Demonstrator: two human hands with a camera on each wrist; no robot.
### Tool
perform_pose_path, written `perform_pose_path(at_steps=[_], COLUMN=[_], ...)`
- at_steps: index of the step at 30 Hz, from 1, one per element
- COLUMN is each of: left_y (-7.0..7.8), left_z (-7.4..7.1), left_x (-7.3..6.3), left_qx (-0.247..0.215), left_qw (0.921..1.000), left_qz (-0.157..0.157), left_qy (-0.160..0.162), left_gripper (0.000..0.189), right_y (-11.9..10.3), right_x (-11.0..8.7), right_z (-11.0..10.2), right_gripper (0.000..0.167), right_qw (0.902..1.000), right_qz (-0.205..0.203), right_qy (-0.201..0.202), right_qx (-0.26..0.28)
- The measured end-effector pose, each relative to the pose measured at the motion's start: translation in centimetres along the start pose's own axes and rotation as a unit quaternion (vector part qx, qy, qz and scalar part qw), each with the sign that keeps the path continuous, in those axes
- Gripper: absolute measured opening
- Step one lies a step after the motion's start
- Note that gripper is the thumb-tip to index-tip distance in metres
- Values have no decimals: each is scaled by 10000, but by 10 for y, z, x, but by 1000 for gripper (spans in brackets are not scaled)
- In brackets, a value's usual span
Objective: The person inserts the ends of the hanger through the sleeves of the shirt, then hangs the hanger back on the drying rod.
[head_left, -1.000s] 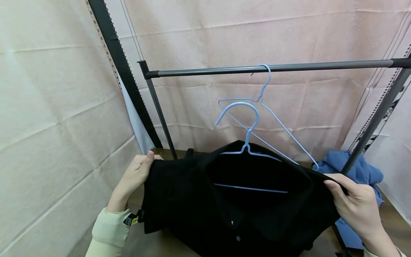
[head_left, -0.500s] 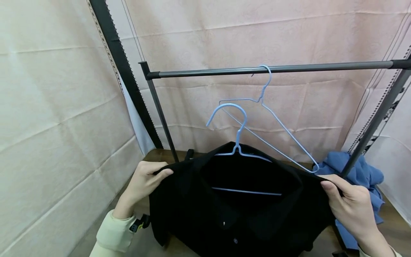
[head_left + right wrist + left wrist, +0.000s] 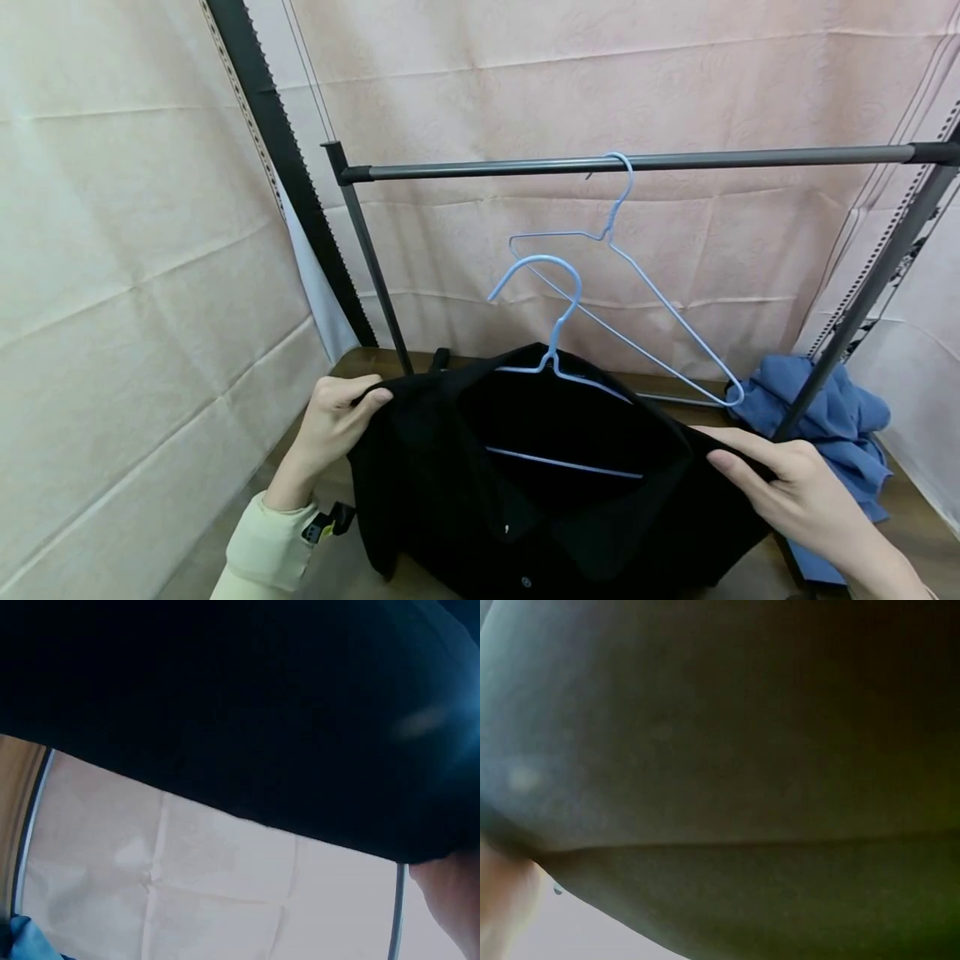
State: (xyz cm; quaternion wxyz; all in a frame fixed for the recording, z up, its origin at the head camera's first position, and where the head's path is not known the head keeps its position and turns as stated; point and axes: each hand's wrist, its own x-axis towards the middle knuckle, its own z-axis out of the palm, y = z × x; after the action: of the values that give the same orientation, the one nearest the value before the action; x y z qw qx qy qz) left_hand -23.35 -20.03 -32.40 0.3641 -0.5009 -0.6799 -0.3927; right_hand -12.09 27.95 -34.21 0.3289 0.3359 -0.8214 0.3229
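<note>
A black shirt (image 3: 570, 533) with a collar and buttons is spread between both hands in the head view. Inside its neck sits a light-blue hanger (image 3: 557, 325), the hook standing up out of the collar and the lower bar showing in the opening. My left hand (image 3: 337, 425) pinches the shirt's left shoulder between thumb and fingers. On the other side my right hand (image 3: 787, 479) grips the right shoulder, thumb on top of the cloth. Black fabric fills most of the left wrist view (image 3: 727, 750) and the right wrist view (image 3: 225, 712), hiding the fingers.
Behind the shirt, a dark metal rail (image 3: 480, 167) runs across a rack. From it hangs a second blue hanger (image 3: 667, 308), bare. Blue cloth (image 3: 832, 417) lies heaped by the rack's right leg on a wooden table (image 3: 363, 362). Pale curtains surround the rack.
My left hand has shifted from the sleeve end inward to the shoulder. The right hand has slid left and lower along the shirt. The shirt and its hanger have moved slightly left and down.
</note>
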Motion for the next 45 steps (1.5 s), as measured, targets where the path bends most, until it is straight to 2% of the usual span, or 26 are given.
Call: perform_pose_path(at_steps=[2, 5, 8, 10, 12, 14, 17, 20, 21, 22, 24, 27, 28, 30, 33, 35, 36, 38, 39, 41, 43, 45], left_y=[-1, -3, -5, -7, -12, -18, -26, -29, -29, -28, -22, -16, -14, -13, -12, -12, -13, -17, -19, -26, -34, -42], left_z=[-1, -3, -5, -6, -5, -2, 8, 25, 33, 41, 58, 83, 88, 99, 105, 105, 105, 101, 98, 90, 78, 63], left_x=[0, -2, -7, -13, -21, -31, -46, -58, -61, -63, -64, -60, -58, -53, -47, -45, -43, -40, -38, -31, -20, -7], left_qx=[12, -42, -293, -537, -902, -1205, -1754, -2363, -2565, -2831, -3040, -3184, -3169, -3015, -2747, -2714, -2797, -2951, -2949, -2825, -2557, -2183], left_qw=[10000, 9990, 9916, 9797, 9642, 9483, 9267, 8984, 8854, 8662, 8290, 7915, 7824, 7766, 7619, 7595, 7651, 7850, 7969, 8153, 8320, 8425], left_qz=[-63, -448, -1258, -1930, -2485, -2890, -3115, -3224, -3333, -3524, -4084, -4676, -4861, -5077, -5472, -5535, -5438, -5171, -5062, -4970, -4907, -4925], left_qy=[20, 78, 72, -33, -211, -525, -1156, -1819, -1978, -2131, -2316, -2312, -2261, -2196, -2113, -2080, -2017, -1711, -1474, -916, -403, 17], left_gripper=[40, 40, 54, 69, 84, 95, 101, 98, 97, 96, 95, 93, 92, 83, 67, 59, 58, 63, 69, 85, 99, 104], right_y=[3, 5, 1, -2, -5, -7, -9, -13, -14, -16, -18, -21, -22, -25, -27, -29, -29, -29, -28, -27, -25, -24], right_x=[2, 7, 16, 21, 28, 34, 45, 57, 61, 65, 73, 83, 85, 89, 92, 94, 95, 99, 101, 106, 115, 125], right_z=[6, 12, 14, 15, 15, 15, 15, 15, 16, 16, 18, 22, 23, 25, 27, 27, 28, 28, 27, 26, 25, 23], right_gripper=[16, 27, 37, 38, 38, 35, 30, 25, 25, 24, 23, 22, 21, 21, 21, 22, 22, 23, 24, 25, 26, 26], right_qw=[9993, 9955, 9920, 9900, 9873, 9837, 9749, 9653, 9620, 9592, 9547, 9504, 9498, 9488, 9483, 9475, 9468, 9443, 9419, 9359, 9284, 9209], right_qz=[-252, -516, -458, -377, -225, -91, 225, 455, 517, 536, 549, 527, 526, 540, 579, 662, 712, 809, 872, 969, 1038, 1077], right_qy=[267, 793, 1164, 1337, 1533, 1752, 2166, 2545, 2661, 2765, 2925, 3054, 3063, 3081, 3085, 3098, 3109, 3168, 3223, 3370, 3550, 3725], right_qx=[86, 80, -161, -261, -361, -388, -460, -379, -339, -247, -42, 276, 366, 450, 470, 434, 424, 385, 365, 335, 352, 404])
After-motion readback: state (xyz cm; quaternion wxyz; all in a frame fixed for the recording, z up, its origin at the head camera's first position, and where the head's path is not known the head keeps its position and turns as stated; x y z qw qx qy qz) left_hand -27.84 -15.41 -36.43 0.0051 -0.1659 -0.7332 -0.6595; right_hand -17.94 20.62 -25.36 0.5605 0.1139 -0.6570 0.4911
